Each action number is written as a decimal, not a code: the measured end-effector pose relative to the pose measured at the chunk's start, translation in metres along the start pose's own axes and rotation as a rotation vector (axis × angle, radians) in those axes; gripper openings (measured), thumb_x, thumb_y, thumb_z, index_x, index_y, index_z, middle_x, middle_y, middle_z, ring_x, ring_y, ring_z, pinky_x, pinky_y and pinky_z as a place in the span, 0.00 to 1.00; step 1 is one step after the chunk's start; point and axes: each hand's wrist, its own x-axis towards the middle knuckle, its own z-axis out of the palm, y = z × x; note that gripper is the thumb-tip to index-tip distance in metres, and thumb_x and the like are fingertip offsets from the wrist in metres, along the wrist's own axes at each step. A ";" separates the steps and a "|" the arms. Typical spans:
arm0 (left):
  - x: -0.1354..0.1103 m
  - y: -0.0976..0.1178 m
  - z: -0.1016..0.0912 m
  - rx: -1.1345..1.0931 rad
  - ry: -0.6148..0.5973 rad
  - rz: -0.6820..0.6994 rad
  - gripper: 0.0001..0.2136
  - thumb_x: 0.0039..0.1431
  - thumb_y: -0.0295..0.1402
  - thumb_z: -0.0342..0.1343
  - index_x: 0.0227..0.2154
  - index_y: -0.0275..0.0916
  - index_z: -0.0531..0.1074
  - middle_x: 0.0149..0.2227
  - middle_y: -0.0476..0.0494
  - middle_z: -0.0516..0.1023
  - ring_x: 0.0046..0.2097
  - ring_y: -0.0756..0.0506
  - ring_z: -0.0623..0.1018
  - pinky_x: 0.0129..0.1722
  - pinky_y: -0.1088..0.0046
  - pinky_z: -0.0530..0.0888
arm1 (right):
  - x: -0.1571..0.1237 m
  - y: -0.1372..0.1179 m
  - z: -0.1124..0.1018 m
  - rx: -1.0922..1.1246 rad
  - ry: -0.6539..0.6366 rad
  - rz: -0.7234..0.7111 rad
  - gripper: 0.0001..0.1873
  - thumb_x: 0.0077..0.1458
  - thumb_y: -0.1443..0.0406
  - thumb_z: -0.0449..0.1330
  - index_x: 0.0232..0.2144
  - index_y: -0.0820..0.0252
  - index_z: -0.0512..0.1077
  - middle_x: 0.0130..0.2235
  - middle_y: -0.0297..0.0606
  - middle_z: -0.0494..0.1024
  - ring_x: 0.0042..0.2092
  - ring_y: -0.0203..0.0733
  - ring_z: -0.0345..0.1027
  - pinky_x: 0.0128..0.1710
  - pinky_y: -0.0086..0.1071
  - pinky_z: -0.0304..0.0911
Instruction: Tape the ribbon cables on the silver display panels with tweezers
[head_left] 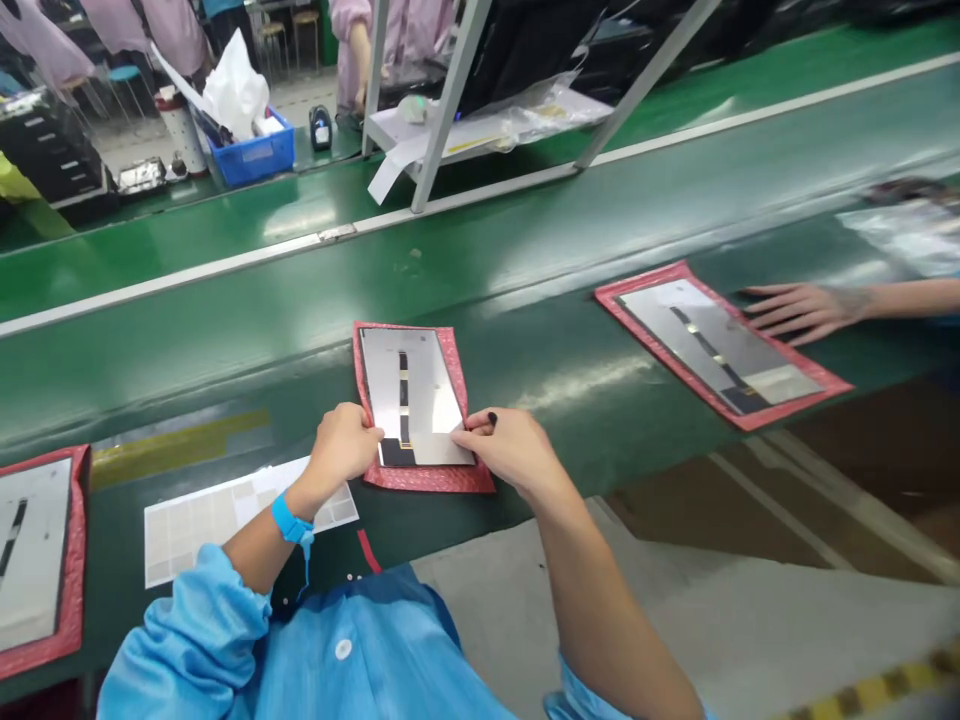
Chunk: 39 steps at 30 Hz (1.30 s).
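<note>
Carefully, my left hand (pixel 346 441) and right hand (pixel 512 447) pinch opposite edges of a silvery display panel (pixel 429 400) over red bubble wrap (pixel 431 479) on the green worktop (pixel 547 440).

glossy green worktop (pixel 555 335) | grey floor (pixel 675 620) | blue stool (pixel 124 74) | metal rack (pixel 448 110)

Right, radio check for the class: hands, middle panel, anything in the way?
Left hand, right hand at opposite edges of middle panel. Panel on pink wrap. No obstruction seen; co-worker's hand apart, beside another panel.
</note>
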 end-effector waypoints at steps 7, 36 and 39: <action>-0.064 0.008 0.018 0.051 0.035 -0.017 0.11 0.74 0.33 0.55 0.46 0.34 0.81 0.48 0.29 0.85 0.51 0.33 0.84 0.50 0.60 0.77 | -0.044 -0.001 -0.004 0.116 0.200 0.061 0.10 0.50 0.58 0.72 0.32 0.55 0.77 0.30 0.39 0.78 0.30 0.45 0.66 0.32 0.39 0.56; -0.131 -0.043 0.012 -0.172 0.425 0.544 0.09 0.76 0.33 0.55 0.40 0.42 0.80 0.33 0.50 0.82 0.34 0.47 0.81 0.34 0.71 0.73 | -0.106 -0.055 0.044 0.990 -0.347 -0.493 0.20 0.60 0.47 0.72 0.35 0.57 0.82 0.34 0.39 0.83 0.34 0.42 0.79 0.36 0.35 0.76; -0.141 -0.076 0.006 -0.198 0.575 0.379 0.07 0.74 0.30 0.57 0.41 0.42 0.80 0.39 0.48 0.85 0.40 0.46 0.84 0.43 0.70 0.77 | -0.100 -0.058 0.056 1.050 -0.282 -0.397 0.18 0.61 0.49 0.72 0.36 0.57 0.81 0.34 0.37 0.84 0.33 0.39 0.79 0.35 0.31 0.76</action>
